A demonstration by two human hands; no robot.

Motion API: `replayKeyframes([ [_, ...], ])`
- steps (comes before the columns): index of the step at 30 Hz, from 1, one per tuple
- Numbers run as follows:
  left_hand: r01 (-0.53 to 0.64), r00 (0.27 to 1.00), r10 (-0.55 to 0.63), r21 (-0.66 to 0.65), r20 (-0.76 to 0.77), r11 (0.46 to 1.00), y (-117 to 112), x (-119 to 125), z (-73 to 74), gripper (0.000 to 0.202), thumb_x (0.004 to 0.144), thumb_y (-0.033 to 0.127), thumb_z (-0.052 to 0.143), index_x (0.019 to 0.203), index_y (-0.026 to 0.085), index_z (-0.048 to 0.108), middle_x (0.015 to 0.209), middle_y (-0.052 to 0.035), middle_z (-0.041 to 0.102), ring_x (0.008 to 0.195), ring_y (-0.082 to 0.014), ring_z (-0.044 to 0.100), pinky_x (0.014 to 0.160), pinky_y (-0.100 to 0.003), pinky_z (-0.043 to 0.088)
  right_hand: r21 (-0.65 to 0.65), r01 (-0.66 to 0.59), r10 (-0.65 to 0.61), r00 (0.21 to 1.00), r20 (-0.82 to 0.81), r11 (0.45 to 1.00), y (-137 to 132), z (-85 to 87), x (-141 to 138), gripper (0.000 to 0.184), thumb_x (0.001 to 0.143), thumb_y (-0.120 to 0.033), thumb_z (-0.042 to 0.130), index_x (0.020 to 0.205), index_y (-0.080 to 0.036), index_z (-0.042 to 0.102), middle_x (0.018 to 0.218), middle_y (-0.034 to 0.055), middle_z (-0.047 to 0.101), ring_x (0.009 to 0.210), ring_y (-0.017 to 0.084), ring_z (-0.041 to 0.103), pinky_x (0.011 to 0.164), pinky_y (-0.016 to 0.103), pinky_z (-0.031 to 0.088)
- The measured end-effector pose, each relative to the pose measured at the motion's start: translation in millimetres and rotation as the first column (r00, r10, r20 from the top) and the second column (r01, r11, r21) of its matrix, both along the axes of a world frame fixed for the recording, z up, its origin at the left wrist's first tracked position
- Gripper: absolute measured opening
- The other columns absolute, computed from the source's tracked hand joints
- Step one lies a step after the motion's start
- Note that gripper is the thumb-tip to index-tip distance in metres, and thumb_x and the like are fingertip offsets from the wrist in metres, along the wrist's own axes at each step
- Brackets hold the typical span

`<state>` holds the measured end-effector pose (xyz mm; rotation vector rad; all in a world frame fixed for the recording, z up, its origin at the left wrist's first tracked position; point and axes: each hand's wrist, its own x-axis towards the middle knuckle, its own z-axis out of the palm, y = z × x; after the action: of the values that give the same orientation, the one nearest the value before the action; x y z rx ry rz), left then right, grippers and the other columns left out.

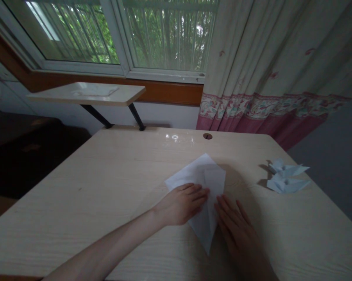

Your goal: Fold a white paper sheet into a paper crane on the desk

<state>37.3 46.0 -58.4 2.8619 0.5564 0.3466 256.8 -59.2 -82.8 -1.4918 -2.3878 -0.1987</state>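
A sheet of white paper (193,173) lies on the desk in front of me, its right side folded over toward the middle. My left hand (183,205) rests flat across the paper, fingers pointing right and lying on the folded flap. Along the right folded edge, my right hand (237,226) lies with its fingers extended, the fingertips touching or just beside the paper. The lower corner of the sheet points toward me between both hands. Neither hand grasps the paper.
Two folded paper figures (288,177) sit near the right edge of the light wooden desk (120,175). A raised shelf (88,95) on black legs stands at the back left. Behind are a window and a curtain (266,105). A round cable hole (207,136) is at the rear.
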Motion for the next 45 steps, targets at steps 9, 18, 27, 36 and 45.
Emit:
replayKeyframes([
  [9,-0.065,0.997,0.067,-0.063,0.03,0.996,0,3,4.5,0.031,0.096,0.025,0.046,0.127,0.02,0.052,0.14,-0.0033,0.051,0.125,-0.0232,0.047,0.106,-0.038,0.036,0.012,-0.038,0.038,0.999,0.03,0.999,-14,-12.9,1,0.043,0.095,-0.025,0.043,0.136,-0.015,0.047,0.143,0.0084,0.045,0.133,0.025,0.039,0.1,0.047,0.046],
  [18,-0.124,0.99,0.135,-0.201,0.041,0.972,20,16,15.0,0.018,0.088,0.023,0.061,0.106,0.022,0.061,0.12,-0.0078,0.055,0.11,-0.0246,0.051,0.094,-0.038,0.042,-0.015,-0.025,0.025,0.999,0.026,1.0,-16,-11.9,1,0.05,0.095,-0.03,0.046,0.143,-0.019,0.037,0.146,0.0059,0.04,0.134,0.026,0.037,0.102,0.047,0.044],
  [27,-0.238,0.967,0.253,-0.215,0.043,0.947,24,33,-1.8,0.024,0.079,0.038,0.073,0.097,0.027,0.061,0.115,-0.0056,0.048,0.103,-0.0256,0.048,0.086,-0.04,0.037,-0.039,-0.033,0.034,0.999,0.033,0.999,-11,-7.0,3,0.047,0.095,-0.03,0.045,0.142,-0.021,0.04,0.144,0.0054,0.043,0.132,0.026,0.04,0.102,0.049,0.044],
  [36,-0.302,0.944,0.324,-0.235,0.061,0.924,38,35,-4.4,0.02,0.08,0.037,0.073,0.093,0.027,0.062,0.11,-0.0038,0.048,0.105,-0.0246,0.047,0.085,-0.038,0.033,-0.201,0.044,-0.039,0.999,0.03,0.979,7,2.5,5,0.041,0.099,-0.031,0.036,0.139,-0.029,0.043,0.146,-0.0008,0.038,0.138,0.031,0.026,0.103,0.065,0.035],
  [45,-0.265,0.953,0.292,-0.24,0.081,0.934,38,36,-6.4,0.014,0.085,0.029,0.068,0.094,0.023,0.06,0.102,-0.0014,0.058,0.1,-0.0208,0.051,0.083,-0.033,0.034,-0.122,0.061,-0.057,0.998,0.037,0.991,10,-8.0,-3,0.042,0.098,-0.027,0.034,0.136,-0.019,0.048,0.144,0.0039,0.043,0.137,0.03,0.031,0.104,0.061,0.036],
])
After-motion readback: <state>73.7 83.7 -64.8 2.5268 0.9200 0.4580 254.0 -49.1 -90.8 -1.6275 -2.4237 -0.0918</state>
